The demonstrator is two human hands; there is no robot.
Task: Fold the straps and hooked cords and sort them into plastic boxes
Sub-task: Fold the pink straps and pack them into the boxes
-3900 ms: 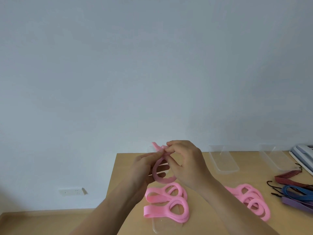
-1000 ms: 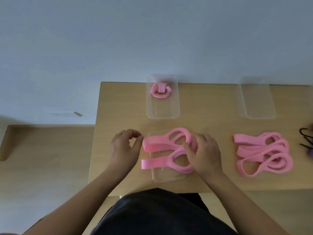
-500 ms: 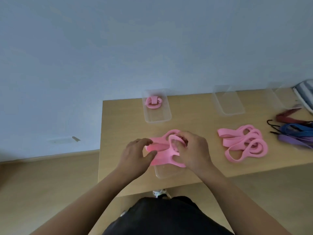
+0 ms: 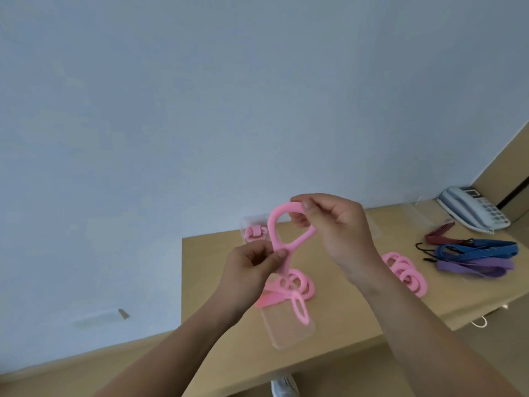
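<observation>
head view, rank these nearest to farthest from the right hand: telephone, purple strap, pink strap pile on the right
1. Pink strap pile, just right of the right hand, which pinches the held pink strap.
2. Purple strap, farther right.
3. Telephone, back right corner, farthest.

Soft even daylight, faint shadows, slight overall blur, perhaps wide-angle edge bending

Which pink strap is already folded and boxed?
The rolled strap in the clear box at the table's far edge. The others are unfolded: a lifted strap in left hand and right hand, the rest in two piles.
</observation>
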